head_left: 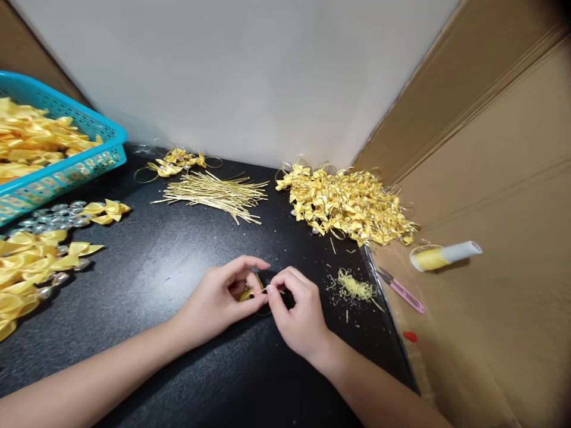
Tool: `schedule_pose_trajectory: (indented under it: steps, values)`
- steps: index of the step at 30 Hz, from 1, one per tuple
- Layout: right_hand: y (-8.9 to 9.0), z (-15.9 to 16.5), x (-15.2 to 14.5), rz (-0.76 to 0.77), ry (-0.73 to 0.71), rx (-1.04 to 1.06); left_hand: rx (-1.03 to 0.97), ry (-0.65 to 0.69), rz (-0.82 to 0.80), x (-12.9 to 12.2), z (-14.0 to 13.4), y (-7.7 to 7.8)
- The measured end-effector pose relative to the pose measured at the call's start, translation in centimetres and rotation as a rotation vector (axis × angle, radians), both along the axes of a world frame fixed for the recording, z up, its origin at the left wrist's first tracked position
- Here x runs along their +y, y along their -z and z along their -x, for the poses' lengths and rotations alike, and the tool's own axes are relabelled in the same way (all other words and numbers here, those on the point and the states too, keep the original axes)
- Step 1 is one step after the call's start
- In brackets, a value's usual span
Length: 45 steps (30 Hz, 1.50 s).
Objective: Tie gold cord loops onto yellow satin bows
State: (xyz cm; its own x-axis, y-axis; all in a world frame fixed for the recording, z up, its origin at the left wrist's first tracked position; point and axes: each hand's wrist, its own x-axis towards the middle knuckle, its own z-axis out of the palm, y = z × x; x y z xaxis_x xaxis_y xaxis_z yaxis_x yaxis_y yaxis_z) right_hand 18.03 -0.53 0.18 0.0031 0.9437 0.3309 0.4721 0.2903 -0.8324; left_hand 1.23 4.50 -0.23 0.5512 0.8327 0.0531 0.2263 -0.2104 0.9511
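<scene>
Near the middle of the black table [147, 309], my left hand [223, 294] is closed on a small yellow ribbon bow [245, 293], mostly hidden behind its fingers. My right hand [300, 306] pinches a thin yellow strand [263, 290] right beside the left fingertips. Part of a thin loop shows under the fingers. Beyond my hands lies a bundle of gold twist ties [218, 193]. To the right is a heap of yellow bows with gold loops [348, 205], and nearer me a tangle of yellow thread scraps [354, 285].
At left stands a blue basket [118, 134] of yellow bows. Loose bows [31, 255] and silver beads [57, 217] lie before it. Looped bows [178, 161] rest by the wall. On cardboard at right are pink snips [405, 294], a thread spool [441, 255] and a red piece [410, 336].
</scene>
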Motion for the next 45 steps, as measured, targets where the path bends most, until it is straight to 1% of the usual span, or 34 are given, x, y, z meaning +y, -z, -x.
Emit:
schedule_pose_trajectory:
  steps: [2, 4, 8, 12, 15, 18, 21, 24, 27, 29, 31, 35, 39, 41, 42, 43, 45]
  values:
    - [0.1, 0.1, 0.0, -0.035, 0.034, 0.010, 0.008, -0.001, 0.003, 0.1, 0.1, 0.2]
    - [0.1, 0.1, 0.0, -0.068, 0.057, 0.034, 0.047, -0.005, -0.031, 0.1, 0.2, 0.4]
    - [-0.1, 0.0, -0.2, -0.127, 0.050, 0.065, 0.074, -0.005, -0.081, 0.1, 0.4, 0.5]
    - [-0.2, -0.2, -0.2, -0.136, 0.075, 0.083, 0.120, -0.032, -0.096, 0.1, 0.4, 0.5]
    - [-0.3, -0.4, 0.0, -0.118, 0.102, 0.073, 0.179, -0.031, -0.118, 0.2, 0.4, 0.2]
    - [-0.5, -0.5, 0.1, -0.097, 0.049, 0.055, 0.179, 0.018, -0.193, 0.4, 0.5, -0.6]
    - [-0.4, -0.6, 0.2, -0.118, -0.008, 0.038, 0.124, 0.098, -0.257, 0.8, 0.7, -1.5]
    - [-0.2, -0.8, 0.4, -0.143, -0.063, -0.007, 0.104, 0.165, -0.210, 1.5, 0.8, -1.8]
    - [-0.1, -1.0, 0.5, -0.178, -0.099, -0.038, 0.119, 0.134, -0.166, 2.0, 1.0, -1.6]
    - [-0.2, -1.1, 0.7, -0.199, -0.093, -0.048, 0.137, 0.117, -0.183, 2.2, 1.1, -1.7]
    - [-0.2, -1.1, 0.7, -0.212, -0.082, -0.047, 0.175, 0.158, -0.194, 2.3, 1.1, -2.0]
    - [-0.2, -1.0, 0.7, -0.228, -0.102, -0.064, 0.228, 0.297, -0.157, 2.4, 0.9, -2.8]
    - [-0.1, -1.0, 0.6, -0.226, -0.109, -0.098, 0.200, 0.348, -0.139, 2.7, 0.8, -3.3]
    - [-0.2, -1.0, 0.6, -0.226, -0.092, -0.113, 0.196, 0.326, -0.183, 2.8, 0.9, -3.5]
    - [-0.2, -1.0, 0.6, -0.228, -0.082, -0.120, 0.193, 0.297, -0.233, 2.7, 0.9, -3.6]
    - [-0.2, -1.0, 0.7, -0.232, -0.072, -0.127, 0.187, 0.251, -0.300, 2.7, 1.0, -3.7]
    - [-0.2, -1.0, 0.7, -0.237, -0.058, -0.132, 0.167, 0.119, -0.446, 2.3, 1.1, -4.0]
